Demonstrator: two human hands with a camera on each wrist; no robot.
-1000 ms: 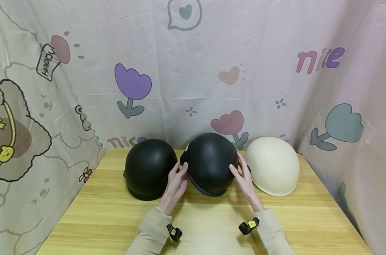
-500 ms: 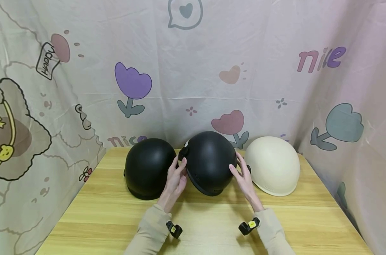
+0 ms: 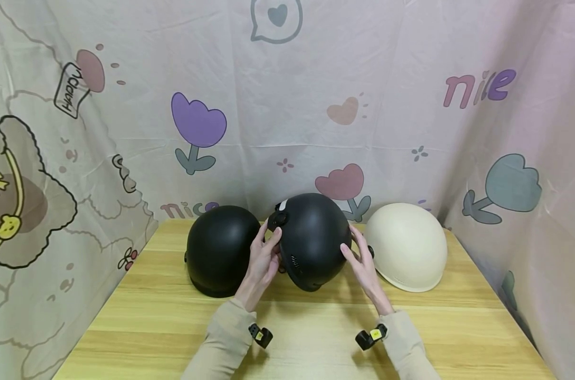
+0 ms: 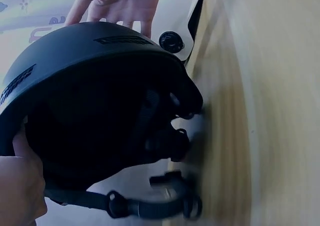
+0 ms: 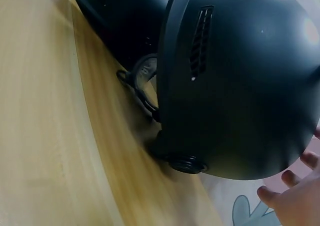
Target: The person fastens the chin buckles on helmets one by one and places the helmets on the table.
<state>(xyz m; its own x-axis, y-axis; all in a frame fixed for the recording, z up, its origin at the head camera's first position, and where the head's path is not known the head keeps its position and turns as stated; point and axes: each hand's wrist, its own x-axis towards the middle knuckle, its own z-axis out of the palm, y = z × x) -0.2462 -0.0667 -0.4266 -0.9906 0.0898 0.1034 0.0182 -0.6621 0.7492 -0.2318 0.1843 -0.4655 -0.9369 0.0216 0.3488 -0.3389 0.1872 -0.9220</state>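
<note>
Both hands hold a matte black helmet (image 3: 312, 237) at mid-table. It is tilted, its left side raised. My left hand (image 3: 262, 256) grips its left rim beside a black side fitting (image 3: 277, 218). My right hand (image 3: 362, 257) lies against its right side, thumb in front and fingers curving round behind. In the left wrist view the dark hollow (image 4: 100, 116) of the helmet shows, with a chin strap (image 4: 145, 208) hanging below. The right wrist view shows a slotted vent (image 5: 202, 42) in the shell and several fingertips of the right hand (image 5: 295, 193) at its edge.
A second black helmet (image 3: 223, 250) stands close on the left, partly behind my left hand. On the right stands a cream helmet (image 3: 407, 248) near my right hand. The wooden table (image 3: 311, 338) backs onto a printed cloth (image 3: 287, 95), which also hangs along both sides.
The left side of the middle helmet has risen and turned, showing more of its side fitting and vent. My left hand has moved up slightly with it; the right hand stays nearly still.
</note>
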